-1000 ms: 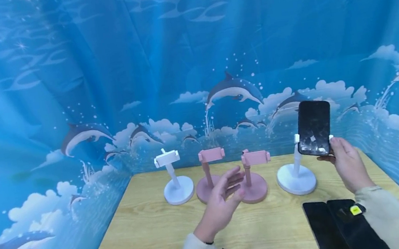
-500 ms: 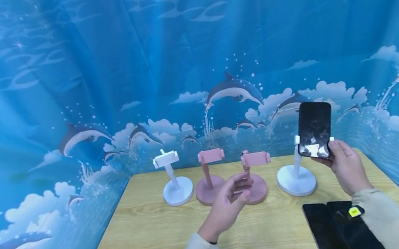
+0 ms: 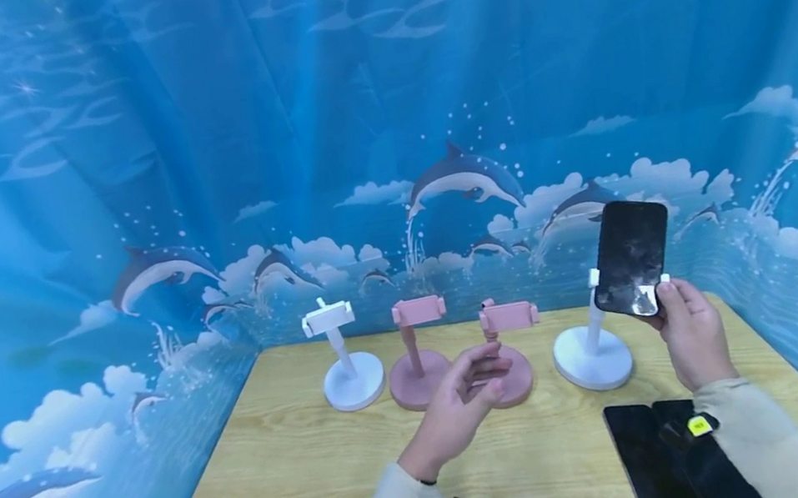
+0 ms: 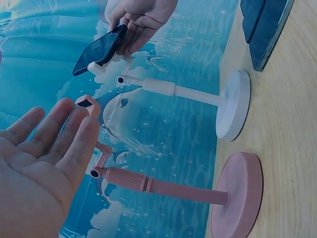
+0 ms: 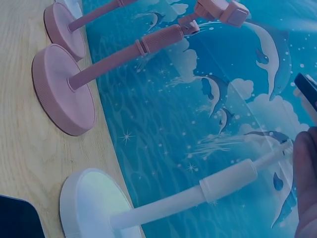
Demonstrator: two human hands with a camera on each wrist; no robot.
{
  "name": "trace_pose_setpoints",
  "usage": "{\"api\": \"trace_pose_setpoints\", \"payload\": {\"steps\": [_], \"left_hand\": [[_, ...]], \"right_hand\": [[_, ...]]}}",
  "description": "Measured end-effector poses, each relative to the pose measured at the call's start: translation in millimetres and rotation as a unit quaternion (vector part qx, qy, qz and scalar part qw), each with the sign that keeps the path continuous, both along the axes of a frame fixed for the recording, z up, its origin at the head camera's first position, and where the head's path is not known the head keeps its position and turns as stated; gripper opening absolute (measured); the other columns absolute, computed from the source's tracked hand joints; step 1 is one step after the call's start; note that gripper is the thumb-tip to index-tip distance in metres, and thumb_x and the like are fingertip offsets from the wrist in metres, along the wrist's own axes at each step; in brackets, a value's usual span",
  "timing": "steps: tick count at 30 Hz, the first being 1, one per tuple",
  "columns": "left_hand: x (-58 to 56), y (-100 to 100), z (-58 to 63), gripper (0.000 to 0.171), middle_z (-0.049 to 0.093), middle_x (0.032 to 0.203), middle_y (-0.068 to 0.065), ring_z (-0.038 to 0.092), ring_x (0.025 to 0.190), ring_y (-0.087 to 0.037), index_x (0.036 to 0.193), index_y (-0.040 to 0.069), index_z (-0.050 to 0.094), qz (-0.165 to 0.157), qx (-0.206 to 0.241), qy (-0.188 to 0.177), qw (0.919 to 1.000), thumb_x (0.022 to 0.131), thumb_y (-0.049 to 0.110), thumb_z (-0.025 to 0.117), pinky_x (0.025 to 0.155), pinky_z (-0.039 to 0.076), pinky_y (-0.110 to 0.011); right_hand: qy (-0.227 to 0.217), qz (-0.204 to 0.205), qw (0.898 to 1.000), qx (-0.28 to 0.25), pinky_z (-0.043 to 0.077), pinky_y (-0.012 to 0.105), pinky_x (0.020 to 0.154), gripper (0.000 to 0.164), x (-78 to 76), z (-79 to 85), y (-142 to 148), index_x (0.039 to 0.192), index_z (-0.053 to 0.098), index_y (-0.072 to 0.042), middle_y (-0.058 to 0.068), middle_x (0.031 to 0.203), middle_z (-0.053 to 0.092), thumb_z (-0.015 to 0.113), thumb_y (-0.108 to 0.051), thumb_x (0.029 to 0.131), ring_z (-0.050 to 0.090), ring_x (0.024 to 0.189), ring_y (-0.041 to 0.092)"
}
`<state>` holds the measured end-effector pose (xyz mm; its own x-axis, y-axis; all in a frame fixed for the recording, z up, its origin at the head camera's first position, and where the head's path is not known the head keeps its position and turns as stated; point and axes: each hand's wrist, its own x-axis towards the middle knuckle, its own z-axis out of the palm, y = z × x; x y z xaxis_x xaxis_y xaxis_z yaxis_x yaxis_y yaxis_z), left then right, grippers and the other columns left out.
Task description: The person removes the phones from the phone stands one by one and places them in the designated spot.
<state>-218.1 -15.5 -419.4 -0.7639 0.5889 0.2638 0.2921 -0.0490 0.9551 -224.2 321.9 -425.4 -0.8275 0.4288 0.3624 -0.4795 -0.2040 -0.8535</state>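
Note:
My right hand (image 3: 696, 332) grips the lower right edge of a black smartphone (image 3: 630, 252), thumb on the front and fingers behind. The phone stands nearly upright, leaning a little to the right, at the clamp of the rightmost white phone stand (image 3: 592, 358). White clamp ends show at both sides of it; the clamp's middle is hidden behind it. In the left wrist view a white clamp end (image 4: 95, 68) sits against the phone's edge. My left hand (image 3: 458, 409) holds nothing, fingers relaxed, in front of the nearer pink phone stand (image 3: 509, 317).
Another pink stand (image 3: 418, 311) and a white stand (image 3: 354, 383) stand to the left in the same row. Two dark phones (image 3: 649, 456) lie side by side at the front right of the wooden table (image 3: 286, 483), partly under my right sleeve. A dolphin-print curtain (image 3: 352, 120) surrounds the back and sides.
My left hand has moved slightly right and down in front of the pink stand. The phone in my right hand has tilted a little further right, staying at the white stand's clamp.

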Motion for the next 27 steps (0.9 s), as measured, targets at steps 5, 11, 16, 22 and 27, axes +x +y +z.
{"api": "trace_pose_setpoints", "payload": {"steps": [5,11,16,22,27], "left_hand": [[1.8,1.4,3.8,0.053,0.057,0.145,-0.007,0.054,0.134,-0.018,0.156,0.014,0.040,-0.011,0.011,0.012,0.9998,0.108,0.033,0.054,0.113,0.044,-0.032],[7.3,-2.7,19.3,0.053,0.054,0.147,-0.013,0.053,0.135,-0.018,0.157,0.014,0.037,-0.029,0.021,0.018,0.9992,0.109,0.032,0.053,0.116,0.042,-0.034],[17.3,-9.5,36.3,0.057,0.056,0.146,-0.013,0.055,0.133,-0.019,0.158,0.010,0.036,-0.023,0.034,0.043,0.9982,0.109,0.035,0.053,0.115,0.043,-0.036],[32.2,-19.6,53.5,0.051,0.061,0.140,-0.010,0.058,0.130,-0.025,0.153,0.012,0.043,0.006,0.058,0.089,0.9943,0.108,0.033,0.056,0.111,0.048,-0.041],[41.2,-31.0,58.2,0.047,0.063,0.136,-0.010,0.059,0.127,-0.024,0.151,0.014,0.046,0.031,0.056,0.094,0.9935,0.108,0.030,0.058,0.109,0.050,-0.037]], "right_hand": [[0.005,-0.044,0.999,-0.027,0.058,0.015,0.078,0.017,11.9,10.1,-2.8,0.109,0.070,-0.009,-0.003,0.098,0.072,0.055,-0.016,0.108,0.071,0.091,0.003],[-0.002,-0.067,0.998,0.021,0.057,0.013,0.075,0.018,37.4,37.5,-16.9,0.112,0.071,-0.009,-0.002,0.097,0.070,0.057,-0.018,0.107,0.067,0.086,0.004],[0.011,-0.044,0.996,0.073,0.052,0.013,0.070,0.020,65.5,53.6,-41.0,0.115,0.070,-0.009,-0.003,0.095,0.066,0.053,-0.018,0.109,0.059,0.079,0.008],[0.050,0.024,0.996,0.068,0.046,0.018,0.060,0.022,89.9,60.3,-74.0,0.117,0.068,-0.008,-0.003,0.087,0.067,0.047,-0.011,0.110,0.054,0.071,0.008],[0.072,0.066,0.991,0.088,0.028,0.032,0.053,0.026,102.3,57.9,-102.2,0.118,0.068,-0.006,-0.003,0.087,0.066,0.043,-0.004,0.111,0.045,0.066,0.012]]}}
